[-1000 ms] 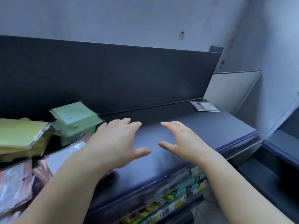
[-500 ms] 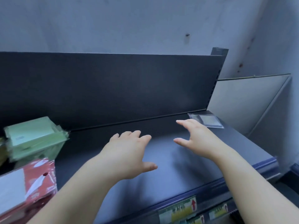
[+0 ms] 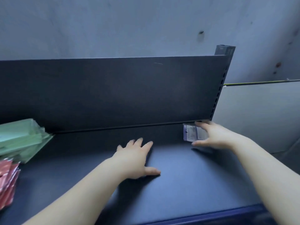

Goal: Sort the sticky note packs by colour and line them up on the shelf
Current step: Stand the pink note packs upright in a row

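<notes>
**Dark shelf against a grey wall, with one pack in hand**

A dark blue shelf point(image 3: 178, 184) runs across the head view, closed at the rear by a dark back panel point(image 3: 113, 95). At the far right corner of the shelf, just beside the foot of the back panel, is a small grey pack point(image 3: 190, 133) in clear wrapping with a printed header card; its print is too blurred to read. The right hand point(image 3: 215, 137) holds this pack, and its grip is closed on it: the fingers curl over the top edge and the thumb presses the lower edge, so that the pack is tilted up off the shelf.

The left hand point(image 3: 134, 159) is near the middle of the shelf, palm down, its grip released, with fingers straight and spread and the thumb out to the side. Whether the palm touches the surface cannot be told.

A stack of green packs point(image 3: 21, 137) lies at the left end, against the back panel, well apart from both hands. In front of it, at the left edge, lie red packs point(image 3: 8, 181).

A slotted upright post point(image 3: 224, 50) ends the back panel on the right. Beyond it stands a pale panel point(image 3: 259, 114), and behind everything rises the marked grey wall point(image 3: 113, 26).
</notes>
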Demonstrator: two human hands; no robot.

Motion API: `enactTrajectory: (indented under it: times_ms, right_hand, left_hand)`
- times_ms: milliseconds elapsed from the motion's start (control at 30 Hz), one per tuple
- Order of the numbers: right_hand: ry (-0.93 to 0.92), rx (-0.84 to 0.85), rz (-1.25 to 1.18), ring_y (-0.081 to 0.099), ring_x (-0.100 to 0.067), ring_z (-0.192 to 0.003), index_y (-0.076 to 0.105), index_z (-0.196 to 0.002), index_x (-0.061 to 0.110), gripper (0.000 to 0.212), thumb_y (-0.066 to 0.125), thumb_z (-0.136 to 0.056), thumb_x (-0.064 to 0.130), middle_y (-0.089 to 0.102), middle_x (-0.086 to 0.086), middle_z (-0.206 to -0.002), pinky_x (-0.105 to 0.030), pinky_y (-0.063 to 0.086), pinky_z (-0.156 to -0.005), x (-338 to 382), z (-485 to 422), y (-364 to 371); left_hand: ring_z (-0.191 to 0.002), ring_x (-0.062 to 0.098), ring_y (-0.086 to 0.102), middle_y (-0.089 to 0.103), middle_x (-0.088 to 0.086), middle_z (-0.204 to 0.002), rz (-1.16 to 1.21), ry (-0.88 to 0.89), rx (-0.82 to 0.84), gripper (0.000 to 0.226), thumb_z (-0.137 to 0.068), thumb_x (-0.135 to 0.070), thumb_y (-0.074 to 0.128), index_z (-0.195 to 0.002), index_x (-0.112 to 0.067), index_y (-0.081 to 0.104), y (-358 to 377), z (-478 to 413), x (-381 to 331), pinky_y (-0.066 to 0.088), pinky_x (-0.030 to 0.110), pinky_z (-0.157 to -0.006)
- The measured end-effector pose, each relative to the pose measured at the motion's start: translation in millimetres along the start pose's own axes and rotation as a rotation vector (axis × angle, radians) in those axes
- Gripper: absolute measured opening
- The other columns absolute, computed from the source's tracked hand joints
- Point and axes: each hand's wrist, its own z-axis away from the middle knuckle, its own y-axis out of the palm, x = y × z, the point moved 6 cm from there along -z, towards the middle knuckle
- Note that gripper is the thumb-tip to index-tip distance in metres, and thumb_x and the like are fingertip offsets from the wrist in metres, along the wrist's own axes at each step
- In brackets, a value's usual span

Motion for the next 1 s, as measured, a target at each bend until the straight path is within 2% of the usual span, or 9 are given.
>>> enactTrajectory:
  times_ms: [67,133,333,500,667,767,800,933,1000]
  right_hand:
    - [0.030,0.085,0.013,0.012,-0.018,-0.146,0.016,-0.152,0.029,0.108,0.066,-0.067,0.071,0.012,0.003,-0.160,-0.034,0.015,-0.119,-12.4,-9.1,9.4]
    - [0.056,0.114,0.005,0.007,-0.020,-0.147,0.013,-0.151,0.033,0.109,0.061,-0.065,0.077,0.009,0.003,-0.160,-0.037,0.013,-0.119,-20.5,-16.6,16.2]
    - [-0.038,0.108,0.085,0.024,-0.032,-0.138,0.019,-0.149,0.038,0.091,0.060,-0.074,0.069,0.025,-0.004,-0.152,-0.035,0.026,-0.113,16.8,-21.3,22.6]
    - [-0.147,0.128,0.191,0.040,-0.030,-0.123,0.028,-0.146,0.035,0.078,0.058,-0.078,0.055,0.043,-0.006,-0.134,-0.037,0.042,-0.099,67.7,-2.4,31.9]
    - [-0.100,0.055,0.232,0.045,-0.027,-0.111,0.036,-0.136,0.034,0.075,0.058,-0.070,0.061,0.048,-0.004,-0.119,-0.037,0.045,-0.091,100.6,13.7,34.7]
    - [-0.098,0.029,0.270,0.050,-0.027,-0.107,0.037,-0.133,0.033,0.075,0.057,-0.068,0.066,0.049,-0.003,-0.113,-0.035,0.043,-0.087,126.8,22.1,40.7]
    - [-0.089,0.024,0.239,0.051,-0.026,-0.104,0.037,-0.132,0.033,0.074,0.057,-0.069,0.065,0.048,-0.002,-0.109,-0.034,0.045,-0.085,136.4,24.9,42.4]
    - [-0.073,-0.032,0.015,0.054,-0.020,-0.093,0.040,-0.126,0.035,0.064,0.060,-0.071,0.061,0.046,0.001,-0.103,-0.031,0.047,-0.076,185.3,40.7,41.9]
    - [-0.105,-0.073,-0.083,0.055,-0.019,-0.094,0.040,-0.126,0.038,0.061,0.062,-0.073,0.060,0.046,0.002,-0.106,-0.030,0.046,-0.076,218.6,50.2,40.5]
  left_hand:
    - [-0.148,0.026,-0.013,-0.013,0.001,-0.161,0.016,-0.031,0.024,0.094,-0.081,-0.079,0.037,-0.152,-0.036,-0.006,12.4,-8.6,-4.9,0.004,0.061,-0.115]
    - [-0.146,0.025,-0.020,-0.019,0.001,-0.160,0.026,-0.050,0.036,0.092,-0.081,-0.080,0.032,-0.151,-0.037,-0.010,20.0,-14.3,-6.7,-0.004,0.064,-0.113]
    - [-0.145,0.022,-0.023,-0.021,0.000,-0.160,0.030,-0.050,0.055,0.092,-0.081,-0.080,0.031,-0.150,-0.038,-0.012,22.3,-17.2,-4.7,-0.007,0.064,-0.112]
    - [-0.147,0.019,-0.019,-0.016,-0.002,-0.161,0.070,-0.035,0.021,0.091,-0.082,-0.079,0.033,-0.152,-0.036,-0.008,21.8,-12.7,-0.7,-0.006,0.061,-0.114]
    - [-0.149,0.017,-0.005,-0.005,-0.003,-0.162,0.086,-0.001,0.013,0.090,-0.087,-0.068,0.042,-0.154,-0.022,0.004,10.5,10.4,13.4,0.006,0.053,-0.118]
    - [-0.144,0.023,0.020,0.023,0.003,-0.156,0.151,0.042,-0.048,0.081,-0.087,-0.060,0.052,-0.148,-0.016,0.023,4.9,29.4,28.0,0.025,0.044,-0.115]
    - [-0.140,0.023,0.029,0.033,0.003,-0.151,0.221,0.043,-0.071,0.079,-0.087,-0.057,0.054,-0.147,-0.015,0.024,4.3,35.6,34.7,0.032,0.041,-0.111]
    - [-0.134,0.013,0.041,0.037,-0.007,-0.151,0.659,0.002,-0.186,0.091,-0.092,-0.049,0.052,-0.154,-0.019,-0.008,3.9,62.4,72.5,0.037,0.028,-0.106]
    - [-0.118,0.007,0.051,0.052,-0.022,-0.132,0.895,0.011,-0.293,0.084,-0.094,-0.041,0.052,-0.153,-0.018,-0.003,-1.6,78.7,94.7,0.045,0.022,-0.093]
